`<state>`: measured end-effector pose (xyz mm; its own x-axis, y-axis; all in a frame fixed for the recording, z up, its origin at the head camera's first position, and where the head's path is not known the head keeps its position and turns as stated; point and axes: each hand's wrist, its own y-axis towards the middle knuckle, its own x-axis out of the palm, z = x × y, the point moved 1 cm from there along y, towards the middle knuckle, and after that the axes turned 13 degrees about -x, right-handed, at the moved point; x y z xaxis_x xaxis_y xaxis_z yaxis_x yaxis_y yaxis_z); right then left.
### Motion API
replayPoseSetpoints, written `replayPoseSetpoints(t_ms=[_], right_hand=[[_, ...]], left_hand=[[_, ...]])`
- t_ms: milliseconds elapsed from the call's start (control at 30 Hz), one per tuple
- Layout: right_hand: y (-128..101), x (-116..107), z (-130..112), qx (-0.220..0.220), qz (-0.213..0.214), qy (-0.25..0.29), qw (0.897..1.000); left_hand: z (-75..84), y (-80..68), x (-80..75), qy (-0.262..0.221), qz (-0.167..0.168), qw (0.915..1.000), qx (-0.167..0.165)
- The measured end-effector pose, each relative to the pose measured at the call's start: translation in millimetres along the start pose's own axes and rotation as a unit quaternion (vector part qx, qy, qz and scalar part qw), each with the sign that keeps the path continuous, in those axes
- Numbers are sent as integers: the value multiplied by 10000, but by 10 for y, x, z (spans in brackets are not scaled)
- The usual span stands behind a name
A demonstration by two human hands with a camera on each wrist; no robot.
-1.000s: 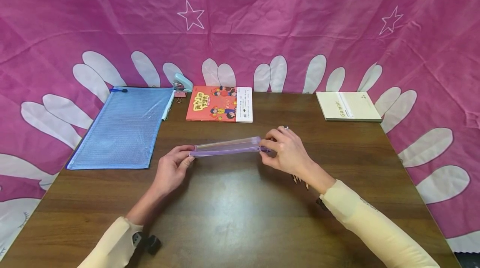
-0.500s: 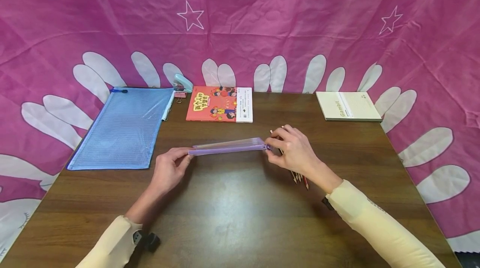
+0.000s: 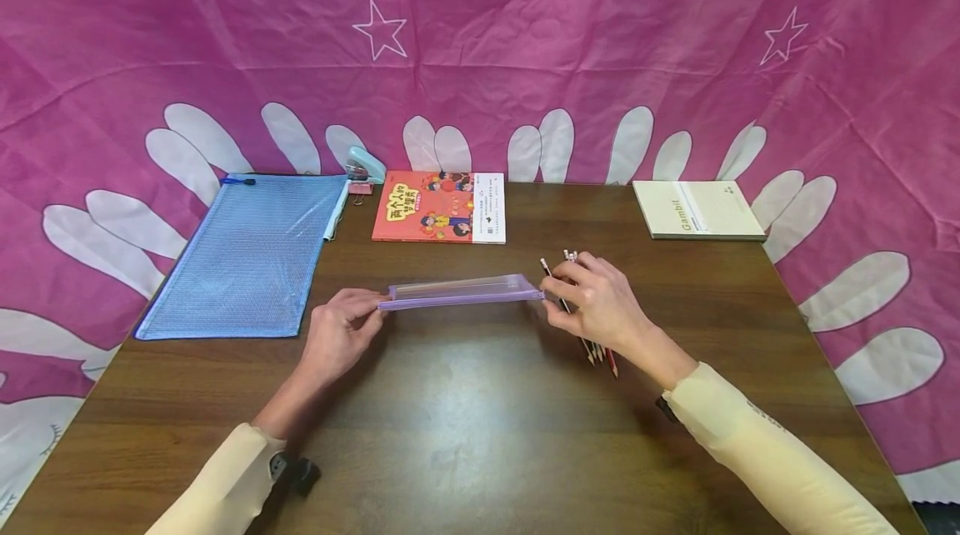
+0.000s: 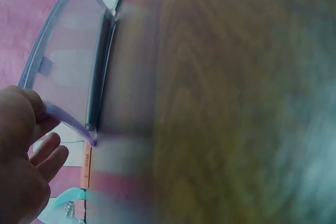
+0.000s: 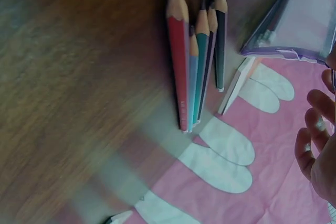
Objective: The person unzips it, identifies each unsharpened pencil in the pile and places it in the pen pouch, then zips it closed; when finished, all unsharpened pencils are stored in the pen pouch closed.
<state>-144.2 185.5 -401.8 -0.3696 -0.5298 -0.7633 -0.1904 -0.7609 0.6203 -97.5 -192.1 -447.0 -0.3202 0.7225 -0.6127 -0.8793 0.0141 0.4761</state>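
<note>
A clear zip pencil case (image 3: 465,293) with purple edging is held level above the middle of the table. My left hand (image 3: 347,333) pinches its left corner between thumb and fingers; in the left wrist view this hand (image 4: 23,140) grips the purple edge. At the opposite end, my right hand (image 3: 596,302) pinches the end of the zipper, and the fingers hide the slider. Long, dark pencil-like shapes (image 4: 101,72) show along the case's lower side. Several pencils (image 5: 191,72) lie on the table under and beside the right hand, one red, others green and dark.
A blue mesh zip bag (image 3: 243,260) lies at the left of the wooden table (image 3: 465,452). Along the back are a light-blue stapler (image 3: 365,164), a pink binder clip (image 3: 360,189), a red picture book (image 3: 438,207) and a cream notebook (image 3: 697,210). A pink curtain hangs behind.
My right hand has slid rightward along the zipper to the case's right end, uncovering more of the pencils. The left hand keeps its hold and has barely moved.
</note>
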Motion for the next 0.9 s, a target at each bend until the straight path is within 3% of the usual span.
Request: replayPoseSetpoints(t_ms=[200,500,700,900], right_hand=[[-24,-54,-40,9,-114,3,9999],[-46,-76,-87,69,-73,316,9995],[-51,-56,-135,256,-100,913,9954],[-75,-32,-184,696,-142,1759,9818]], left_hand=[[-18,19,13,2,32,9999,164],[-32,28,17,8,-156,9998,98],[-27,9,7,-212,-422,9987,-173],[19,-4,14,-339,-630,9966,-396]])
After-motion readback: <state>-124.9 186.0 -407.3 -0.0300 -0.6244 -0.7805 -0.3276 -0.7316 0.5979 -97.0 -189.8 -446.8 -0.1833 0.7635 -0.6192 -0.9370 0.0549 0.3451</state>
